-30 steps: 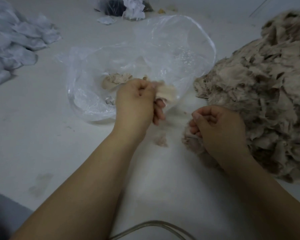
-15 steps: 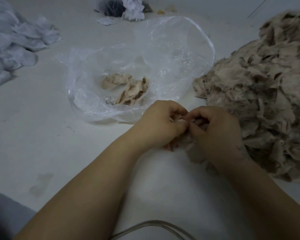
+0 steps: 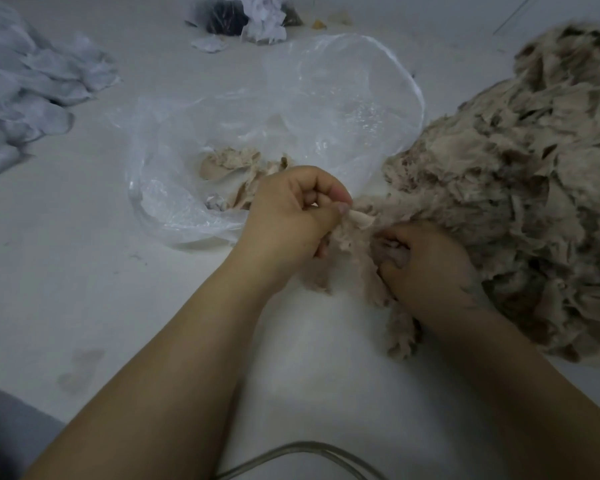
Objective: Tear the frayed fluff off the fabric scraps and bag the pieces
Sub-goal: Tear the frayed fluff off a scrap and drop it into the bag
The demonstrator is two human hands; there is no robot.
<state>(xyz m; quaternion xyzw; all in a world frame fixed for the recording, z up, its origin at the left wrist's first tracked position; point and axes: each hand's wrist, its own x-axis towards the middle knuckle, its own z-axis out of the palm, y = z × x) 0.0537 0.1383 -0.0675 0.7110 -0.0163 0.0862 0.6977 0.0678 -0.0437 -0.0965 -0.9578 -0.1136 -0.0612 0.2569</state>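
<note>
A clear plastic bag (image 3: pixel 326 109) lies open on the white surface, with a few beige fabric pieces (image 3: pixel 232 164) inside. My left hand (image 3: pixel 291 216) pinches a pale fabric scrap (image 3: pixel 361 218) at its top edge, just in front of the bag. My right hand (image 3: pixel 426 268) grips the beige fluff (image 3: pixel 357 258) hanging from that scrap, lower and to the right. A big heap of frayed beige scraps (image 3: pixel 520 188) fills the right side, touching my right hand.
A pile of pale grey-blue cloth (image 3: pixel 25 98) lies at the far left. Crumpled white and dark scraps (image 3: pixel 253 19) sit at the back. A cable loop (image 3: pixel 302 452) shows at the bottom edge. Loose fluff tufts (image 3: pixel 402 337) lie by my right wrist.
My left hand came back from the bag without the earlier piece, met my right hand at a new scrap, and the two hands have now pulled apart with fluff stretched between them.
</note>
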